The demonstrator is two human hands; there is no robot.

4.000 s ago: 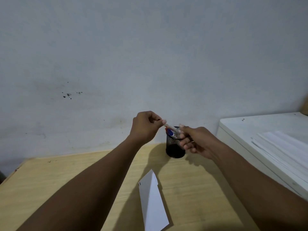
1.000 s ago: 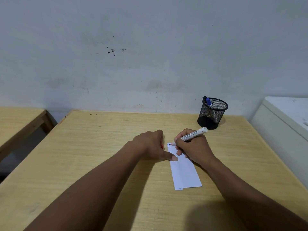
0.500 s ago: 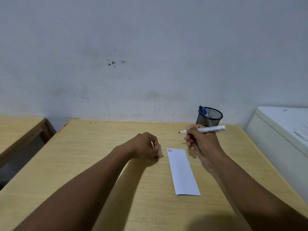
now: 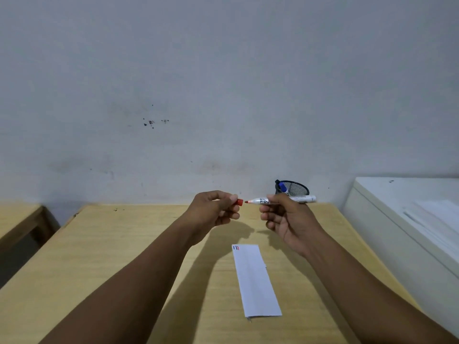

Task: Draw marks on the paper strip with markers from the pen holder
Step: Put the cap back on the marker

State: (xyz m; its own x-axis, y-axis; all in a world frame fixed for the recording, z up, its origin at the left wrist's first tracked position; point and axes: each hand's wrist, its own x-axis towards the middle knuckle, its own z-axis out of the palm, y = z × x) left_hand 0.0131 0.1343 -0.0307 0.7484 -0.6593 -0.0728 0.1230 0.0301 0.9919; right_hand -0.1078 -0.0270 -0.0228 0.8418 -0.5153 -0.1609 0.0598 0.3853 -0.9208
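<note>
Pale plaster wall closes off the far side of a light wooden worktop (image 4: 119, 247), and above that surface both hands hang in the air. The red marker (image 4: 278, 200) lies level in the right hand (image 4: 288, 219), pinched at mid-barrel between thumb and fingers, its bare red tip pointing toward the left hand (image 4: 213, 212), which grips the red cap (image 4: 239, 202) at its fingertips just short of that tip, cap and tip not quite touching. The marker looks light and stiff, a smooth plastic barrel that could roll in a loose pinch, so the middle of the barrel seems the sound place to hold while the cap is pressed on; the wet tip should be kept off skin. Below and slightly nearer than the hands, the paper strip (image 4: 255, 281) lies flat and unheld, with short blue and red strokes at its far left corner; it is thin, limp and likely to slide or lift unless pinned by a finger near an edge. Beyond the right hand, partly hidden by it, the black mesh pen holder (image 4: 296, 187) stands by the wall with a blue marker (image 4: 282, 187) in it. Right of that hand a white cabinet (image 4: 397, 219) bounds the worktop; left of the left hand the wood is open up to its edge.
</note>
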